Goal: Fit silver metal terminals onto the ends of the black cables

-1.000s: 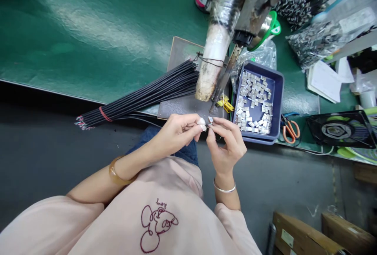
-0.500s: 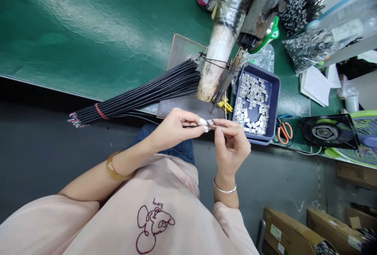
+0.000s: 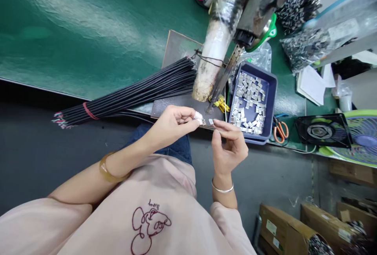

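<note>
My left hand (image 3: 173, 123) pinches a thin black cable end at its taped fingertips, just in front of the dark work plate (image 3: 176, 105). My right hand (image 3: 228, 143) pinches a small silver metal connector shell (image 3: 211, 121) between thumb and forefinger, a little apart from the left fingertips. A soldering iron tip (image 3: 218, 88) hangs down just above them, beside a thick wrapped white handle (image 3: 212, 62). A blue tray (image 3: 272, 101) of several silver shells sits to the right. A bundle of black cables (image 3: 126, 96) tied with a red band lies to the left.
A green bench mat (image 3: 88, 31) covers the table. Orange-handled scissors (image 3: 279, 129) and a small black fan (image 3: 319, 131) lie right of the tray. Bags of metal parts (image 3: 309, 46) sit at the back right. Cardboard boxes (image 3: 282, 227) stand on the floor.
My hands have drawn slightly apart; the shell now sits in the right fingers, separated from the left fingertips. The view has shifted a little to the right.
</note>
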A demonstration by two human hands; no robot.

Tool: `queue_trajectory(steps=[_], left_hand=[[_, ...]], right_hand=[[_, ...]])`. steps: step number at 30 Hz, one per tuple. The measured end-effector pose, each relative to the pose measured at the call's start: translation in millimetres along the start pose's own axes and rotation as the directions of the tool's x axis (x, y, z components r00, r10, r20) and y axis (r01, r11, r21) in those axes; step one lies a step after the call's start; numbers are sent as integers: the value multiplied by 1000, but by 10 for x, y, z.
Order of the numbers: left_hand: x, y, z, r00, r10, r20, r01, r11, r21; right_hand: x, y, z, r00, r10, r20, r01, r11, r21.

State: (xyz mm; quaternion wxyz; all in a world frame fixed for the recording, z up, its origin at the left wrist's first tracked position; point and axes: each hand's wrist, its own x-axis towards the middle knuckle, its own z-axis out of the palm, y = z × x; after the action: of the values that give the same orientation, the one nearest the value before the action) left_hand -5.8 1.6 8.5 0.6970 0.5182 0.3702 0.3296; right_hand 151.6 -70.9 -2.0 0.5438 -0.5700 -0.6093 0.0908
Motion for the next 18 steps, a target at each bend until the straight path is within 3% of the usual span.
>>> queue_trajectory(steps=[4, 11, 18], left_hand=[[14, 5, -9, 1000, -1, -14, 1, 1000, 11], [48, -27, -2, 999, 22, -39, -20, 999, 48], [67, -34, 76, 990, 70, -125, -67, 997, 27]], right_hand=[[4, 31, 11, 992, -100, 73, 105, 993, -59], [18, 47, 35, 958, -270, 95, 285, 932, -224], [34, 54, 56, 966, -238, 103, 255, 939, -228]])
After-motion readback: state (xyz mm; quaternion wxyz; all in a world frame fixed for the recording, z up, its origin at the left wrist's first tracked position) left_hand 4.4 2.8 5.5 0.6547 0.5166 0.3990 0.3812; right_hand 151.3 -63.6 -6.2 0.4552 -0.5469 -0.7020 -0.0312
